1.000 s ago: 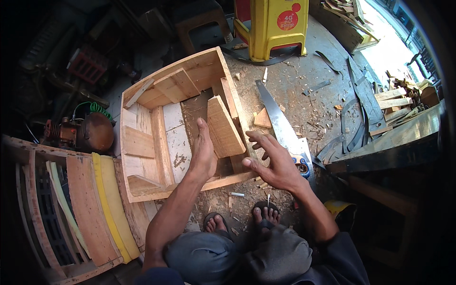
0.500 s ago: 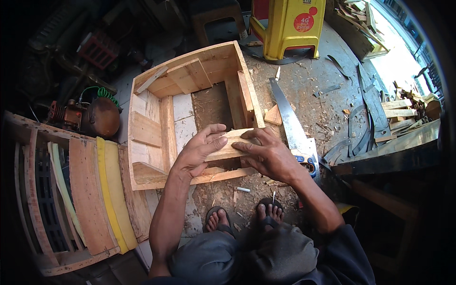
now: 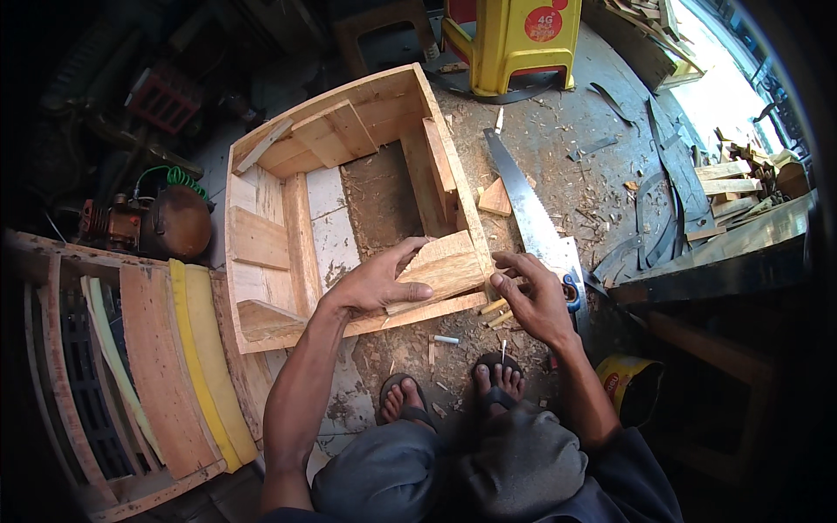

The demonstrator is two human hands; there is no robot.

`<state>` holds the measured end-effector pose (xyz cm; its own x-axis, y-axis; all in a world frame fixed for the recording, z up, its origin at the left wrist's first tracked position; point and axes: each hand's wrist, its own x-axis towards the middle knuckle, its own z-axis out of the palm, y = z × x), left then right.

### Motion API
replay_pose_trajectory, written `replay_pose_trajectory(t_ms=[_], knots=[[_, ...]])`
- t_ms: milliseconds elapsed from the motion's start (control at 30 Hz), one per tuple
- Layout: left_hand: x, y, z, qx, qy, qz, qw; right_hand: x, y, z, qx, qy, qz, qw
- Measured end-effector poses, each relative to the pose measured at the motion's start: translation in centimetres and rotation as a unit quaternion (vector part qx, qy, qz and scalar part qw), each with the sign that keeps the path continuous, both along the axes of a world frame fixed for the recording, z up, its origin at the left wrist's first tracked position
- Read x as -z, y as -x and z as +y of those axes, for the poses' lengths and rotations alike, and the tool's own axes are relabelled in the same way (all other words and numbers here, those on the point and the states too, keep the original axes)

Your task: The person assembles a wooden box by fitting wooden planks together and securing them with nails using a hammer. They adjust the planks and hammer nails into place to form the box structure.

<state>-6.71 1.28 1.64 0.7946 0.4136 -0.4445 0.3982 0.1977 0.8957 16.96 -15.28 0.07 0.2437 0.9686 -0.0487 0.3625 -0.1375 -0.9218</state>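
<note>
A rectangular wooden frame stands on the floor in front of me, with wood pieces along its inner walls. My left hand grips a short wood block, thumb on the near side, fingers behind. This block lies at the frame's near right corner, its right end against the right wall. Outside that corner is my right hand, fingers bent and apart, its fingertips close to the frame's outer face. Whether they touch it I cannot tell. Right of the frame lies a handsaw with a blue and white handle.
A triangular offcut lies between frame and saw. Shavings and dark strips litter the floor. A yellow stool stands at the back, a compressor and slatted wooden piece at left, a yellow can at lower right.
My right hand has come off the wood block and moved right and down, outside the frame's corner. The block has shifted right and tilted, with my left hand still on it.
</note>
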Motion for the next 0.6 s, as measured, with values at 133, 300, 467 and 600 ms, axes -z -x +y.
replay_pose_trajectory(t_ms=[133, 300, 467, 600], knots=[[1.2, -0.3, 0.6, -0.028, 0.063, -0.073, 0.995, 0.9, 0.4, 0.0, 0.011, 0.002, 0.034, 0.999], [1.3, -0.3, 0.1, -0.05, 0.086, -0.109, 0.989, 1.2, 0.5, -0.2, 0.011, 0.045, 0.041, 0.998], [0.5, -0.6, -0.5, -0.143, 0.09, -0.184, 0.968, 0.7, 0.9, -0.3, 0.021, 0.016, 0.0, 1.0], [1.6, -1.1, -0.2, -0.021, 0.048, -0.064, 0.997, 1.5, 0.9, -0.6, 0.027, 0.006, -0.005, 1.0]])
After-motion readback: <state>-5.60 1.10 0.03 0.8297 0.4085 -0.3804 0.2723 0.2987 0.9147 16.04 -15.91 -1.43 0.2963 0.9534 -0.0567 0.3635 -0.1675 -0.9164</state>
